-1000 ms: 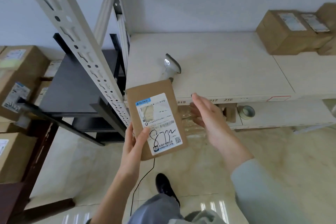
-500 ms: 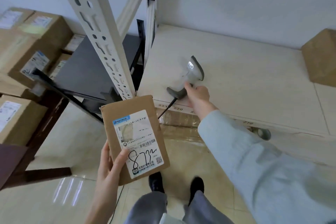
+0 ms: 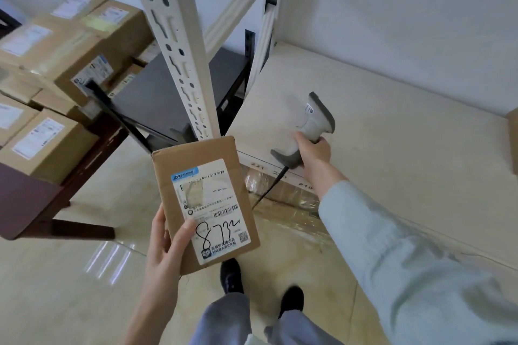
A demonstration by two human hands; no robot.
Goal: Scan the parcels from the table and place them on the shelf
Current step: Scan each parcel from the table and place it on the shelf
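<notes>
Your right hand (image 3: 314, 152) has now closed around the scanner (image 3: 311, 126) on the shelf (image 3: 392, 148); your left hand (image 3: 165, 244) still holds the parcel (image 3: 201, 199). Scanning comes next.

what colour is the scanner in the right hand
Light grey with darker grey trim on the scanner, gripped by the right hand; the head view shows it.

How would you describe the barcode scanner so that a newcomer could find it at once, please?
Look at the pale beige shelf board right of the perforated white metal upright. Near its front edge the right hand grips the light grey pistol-shaped barcode scanner. It alone trails a black cable; everything nearby is brown cardboard.
</notes>
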